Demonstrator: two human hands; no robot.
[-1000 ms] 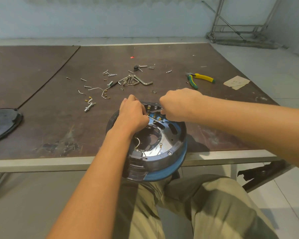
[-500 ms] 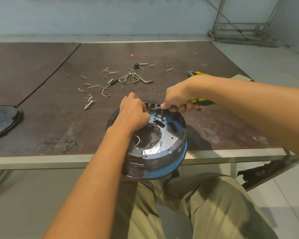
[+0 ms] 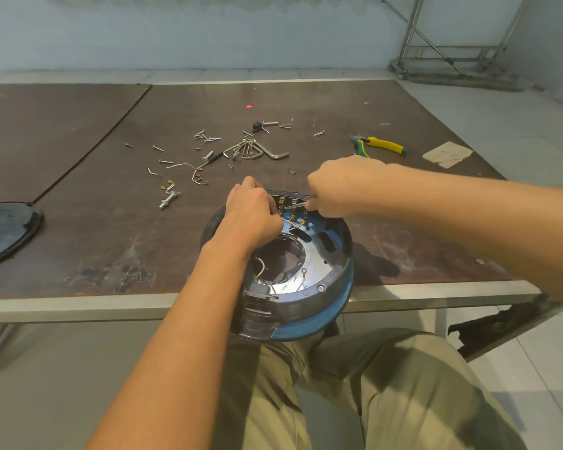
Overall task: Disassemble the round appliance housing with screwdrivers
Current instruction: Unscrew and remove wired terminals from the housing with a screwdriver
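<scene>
Head view, round dark housing (image 3: pixel 309 306), blue rim, open centre

No legible text, label, brand, number or sign on anything in view.

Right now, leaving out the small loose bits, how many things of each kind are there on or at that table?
Round housing: 1
Pliers: 1
Bunch of hex keys: 1
Black lid: 1
Thin metal tool in the right hand: 1
Total: 5
</scene>
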